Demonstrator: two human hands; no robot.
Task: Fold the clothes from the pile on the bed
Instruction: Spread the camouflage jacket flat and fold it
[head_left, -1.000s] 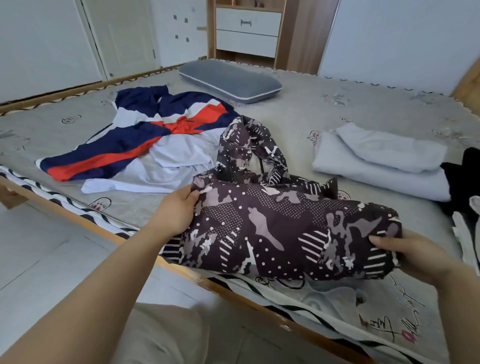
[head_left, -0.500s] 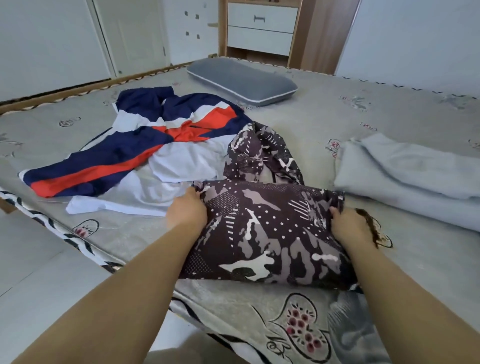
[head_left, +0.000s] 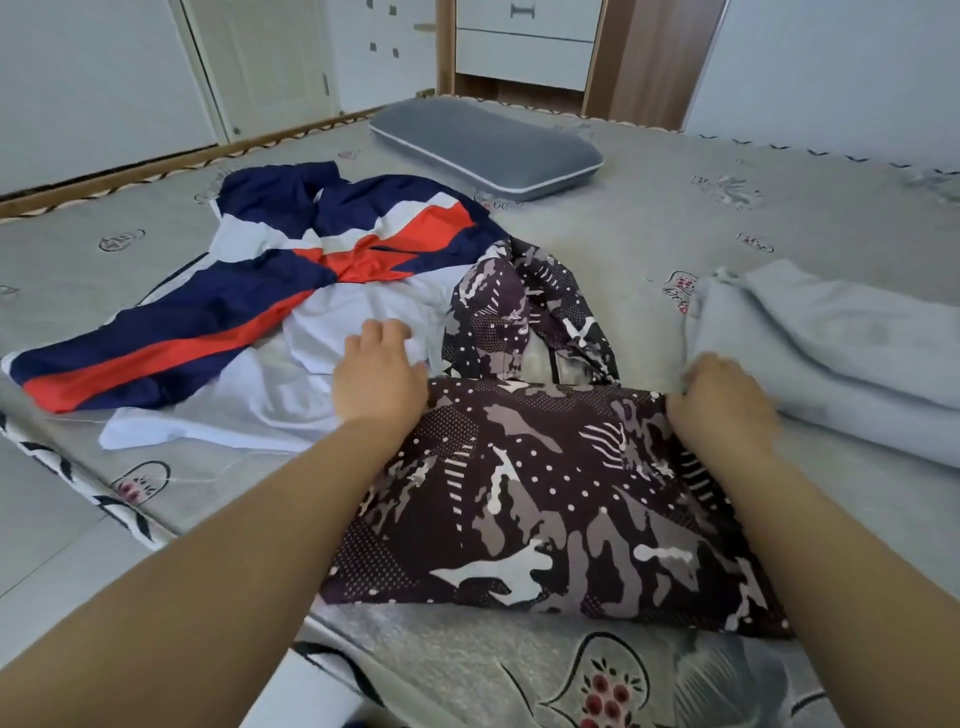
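Observation:
A dark camouflage-print jacket lies folded into a rectangle on the bed's near edge, and its hood sticks out past the far side. My left hand hovers by the jacket's far left corner, fingers loose over a white shirt. At the far right corner, my right hand has its fingers curled down on the jacket's edge; the fingertips are hidden. A navy, red and white jacket lies spread out at the left.
A stack of folded light-grey clothes sits right beside my right hand. At the back of the grey patterned mattress lies a grey pillow. The bed's edge and the floor are at the lower left.
The folded camouflage jacket came down from the air onto the bed. My left hand has since let go of its corner and moved up-left over the white shirt.

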